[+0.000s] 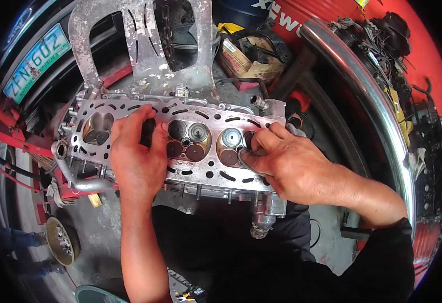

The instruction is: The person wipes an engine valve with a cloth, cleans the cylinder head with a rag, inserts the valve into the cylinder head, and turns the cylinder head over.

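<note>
A metal cylinder head (201, 118) lies face up in front of me, its combustion chambers and round valve faces showing. My left hand (139, 146) rests on the left part of it, thumb and fingers apart around one chamber. To the right, my right hand (294, 161) bends over the rightmost chamber. Its thumb and fingers are pressed together at the valves there; what they hold, if anything, is hidden. One valve face (231, 137) in that chamber is pale and shiny, while the valve face (229, 157) below it is dark brown.
A worn, paint-spotted chair (145, 65) stands behind the cylinder head. A cardboard box (249, 59) lies behind, to the right. A chrome bumper (377, 96) curves along the right, beside greasy parts. A red metal frame (16, 139) and a bowl (53, 242) are on the left.
</note>
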`<action>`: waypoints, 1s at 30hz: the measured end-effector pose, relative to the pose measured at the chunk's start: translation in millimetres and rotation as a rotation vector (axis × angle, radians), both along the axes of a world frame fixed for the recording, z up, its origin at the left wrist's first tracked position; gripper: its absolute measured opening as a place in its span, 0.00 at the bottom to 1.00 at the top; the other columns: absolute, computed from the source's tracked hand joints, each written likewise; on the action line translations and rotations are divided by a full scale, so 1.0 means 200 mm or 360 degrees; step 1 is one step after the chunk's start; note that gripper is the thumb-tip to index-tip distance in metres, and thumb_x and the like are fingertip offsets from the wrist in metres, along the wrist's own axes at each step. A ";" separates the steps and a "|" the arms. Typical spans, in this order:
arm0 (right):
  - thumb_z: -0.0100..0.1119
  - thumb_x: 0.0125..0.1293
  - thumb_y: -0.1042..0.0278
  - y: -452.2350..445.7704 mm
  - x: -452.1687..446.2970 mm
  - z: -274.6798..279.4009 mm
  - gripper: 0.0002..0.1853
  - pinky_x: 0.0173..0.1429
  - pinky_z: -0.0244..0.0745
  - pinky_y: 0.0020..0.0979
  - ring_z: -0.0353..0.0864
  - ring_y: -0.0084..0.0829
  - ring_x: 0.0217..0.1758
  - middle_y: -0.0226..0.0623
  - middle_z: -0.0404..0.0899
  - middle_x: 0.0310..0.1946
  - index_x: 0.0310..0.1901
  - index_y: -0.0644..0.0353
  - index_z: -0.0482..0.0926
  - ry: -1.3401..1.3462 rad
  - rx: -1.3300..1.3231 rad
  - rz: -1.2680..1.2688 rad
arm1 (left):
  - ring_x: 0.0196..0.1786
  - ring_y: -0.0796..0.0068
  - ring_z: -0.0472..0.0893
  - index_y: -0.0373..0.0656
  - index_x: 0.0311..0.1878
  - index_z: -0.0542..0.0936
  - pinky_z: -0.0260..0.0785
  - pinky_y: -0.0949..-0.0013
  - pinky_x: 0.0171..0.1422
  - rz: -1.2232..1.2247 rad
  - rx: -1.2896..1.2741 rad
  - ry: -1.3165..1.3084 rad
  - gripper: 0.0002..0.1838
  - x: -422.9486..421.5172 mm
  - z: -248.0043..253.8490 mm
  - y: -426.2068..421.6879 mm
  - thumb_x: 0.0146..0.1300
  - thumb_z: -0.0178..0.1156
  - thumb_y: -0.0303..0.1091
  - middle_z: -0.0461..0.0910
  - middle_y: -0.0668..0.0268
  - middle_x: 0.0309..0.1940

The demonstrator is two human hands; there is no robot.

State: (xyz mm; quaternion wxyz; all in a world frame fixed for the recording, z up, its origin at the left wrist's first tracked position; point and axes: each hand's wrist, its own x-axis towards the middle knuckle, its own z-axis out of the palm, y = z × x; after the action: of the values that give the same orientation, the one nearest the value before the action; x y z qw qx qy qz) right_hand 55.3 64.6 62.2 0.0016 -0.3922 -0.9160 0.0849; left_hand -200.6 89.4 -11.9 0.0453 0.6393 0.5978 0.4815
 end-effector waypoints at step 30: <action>0.60 0.50 0.70 0.21 0.04 0.01 0.12 0.55 0.75 0.43 0.76 0.45 0.52 0.47 0.74 0.43 0.38 0.59 0.85 -0.0210 -0.0128 0.0412 | 0.47 0.66 0.80 0.38 0.55 0.79 0.72 0.67 0.54 -0.0015 -0.0081 0.0125 0.16 0.01 0.03 0.00 0.63 0.64 0.25 0.80 0.58 0.46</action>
State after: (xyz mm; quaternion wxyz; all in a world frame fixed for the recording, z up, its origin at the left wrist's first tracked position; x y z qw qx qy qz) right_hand 63.6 105.6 64.0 -0.0852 -0.2752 -0.9529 0.0950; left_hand -198.2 89.4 -5.9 0.0403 0.6592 0.6082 0.4404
